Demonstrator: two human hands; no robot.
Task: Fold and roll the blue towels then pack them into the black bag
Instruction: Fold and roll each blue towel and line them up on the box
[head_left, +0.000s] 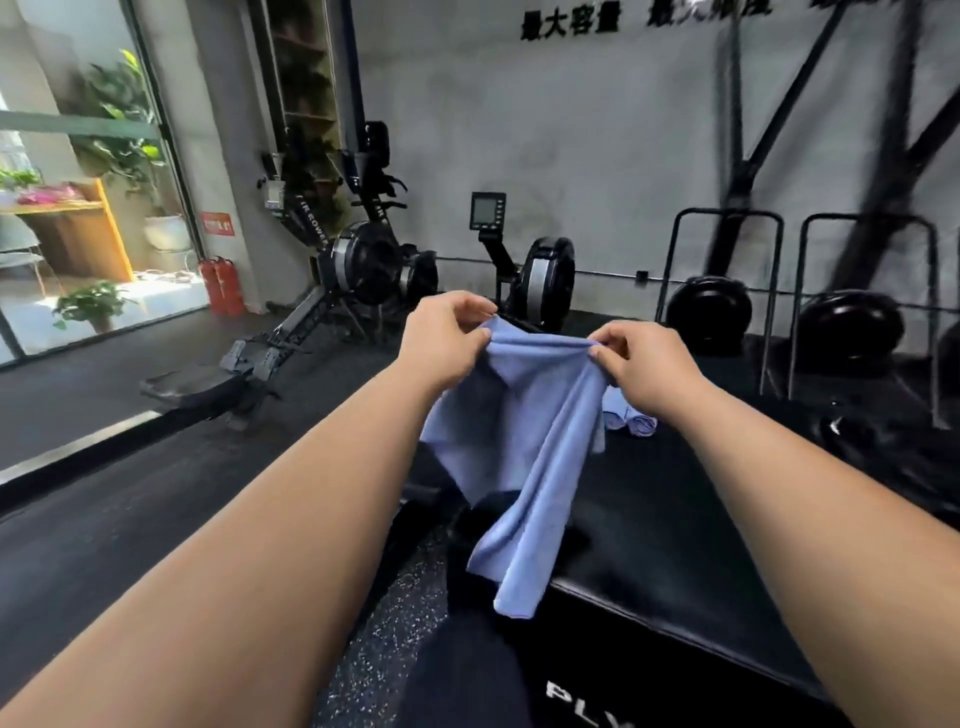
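Two hands, left hand (447, 340), right hand (641, 366), pinching blue towel (524, 415) aloft

The blue towel (519, 415) is soft, matt cloth without sheen, and so are the rolled towels (631, 422). The black counter (675, 519) has a smooth, faintly shiny, leather-like cover. The floor (395, 613) looks like grainy, speckled rubber. The rowing machine (363, 265) shows glossy black plastic and silvery metal.
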